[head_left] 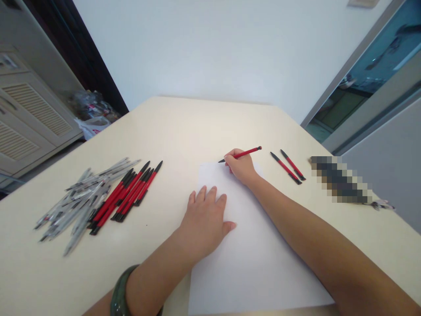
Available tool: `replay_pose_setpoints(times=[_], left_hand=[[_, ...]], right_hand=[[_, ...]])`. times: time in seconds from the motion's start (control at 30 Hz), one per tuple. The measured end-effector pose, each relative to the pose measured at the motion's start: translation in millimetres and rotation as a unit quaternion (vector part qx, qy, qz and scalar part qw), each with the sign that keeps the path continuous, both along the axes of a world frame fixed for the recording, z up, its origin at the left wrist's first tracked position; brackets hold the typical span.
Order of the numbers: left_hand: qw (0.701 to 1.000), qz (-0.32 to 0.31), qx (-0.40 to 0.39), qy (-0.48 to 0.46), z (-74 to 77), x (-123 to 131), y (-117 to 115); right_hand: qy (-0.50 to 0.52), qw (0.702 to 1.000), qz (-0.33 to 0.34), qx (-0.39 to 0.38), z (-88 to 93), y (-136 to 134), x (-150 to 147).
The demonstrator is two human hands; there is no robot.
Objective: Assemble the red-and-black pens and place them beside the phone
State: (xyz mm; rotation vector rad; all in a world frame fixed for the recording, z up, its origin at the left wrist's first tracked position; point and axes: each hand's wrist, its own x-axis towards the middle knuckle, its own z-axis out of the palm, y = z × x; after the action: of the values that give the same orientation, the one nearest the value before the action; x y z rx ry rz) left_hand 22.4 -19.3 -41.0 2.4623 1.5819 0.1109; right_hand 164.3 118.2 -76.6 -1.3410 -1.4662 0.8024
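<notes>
A: From where is the scene being viewed?
B: From a forward-facing, head-worn camera; the table (210, 127) is being looked down upon.
A: How closely?
B: Nearby, the left hand (206, 219) and right hand (241, 167) are being shown; farther off, the wall (210, 52) is being faced.

No text, label, brand, number or sign is presenting legible characters in this view. A red marking (96, 131) is appearing on the white plastic bag (88, 126) beyond the left edge of the surface (210, 131), but blur is rendering it unreadable. Small dark and red marks on the pale pens (83, 208) are appearing too fine to decipher, and pixelation is masking the elongated object (342, 181) at right.
</notes>
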Motion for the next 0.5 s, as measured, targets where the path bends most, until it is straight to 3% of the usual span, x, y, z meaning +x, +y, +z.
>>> replay_pose_setpoints(times=[0.27,0.5], left_hand=[[1.0,-0.003,-0.002,0.001,1.7,0.2,0.2],[1.0,-0.003,-0.002,-0.002,3.8,-0.8,-0.5]], right_hand=[[0.053,0.998,0.008,-0.032,18.0,-9.1,8.1],[0.134,0.986,0.072,-0.065,44.5,-59.7,29.1]])
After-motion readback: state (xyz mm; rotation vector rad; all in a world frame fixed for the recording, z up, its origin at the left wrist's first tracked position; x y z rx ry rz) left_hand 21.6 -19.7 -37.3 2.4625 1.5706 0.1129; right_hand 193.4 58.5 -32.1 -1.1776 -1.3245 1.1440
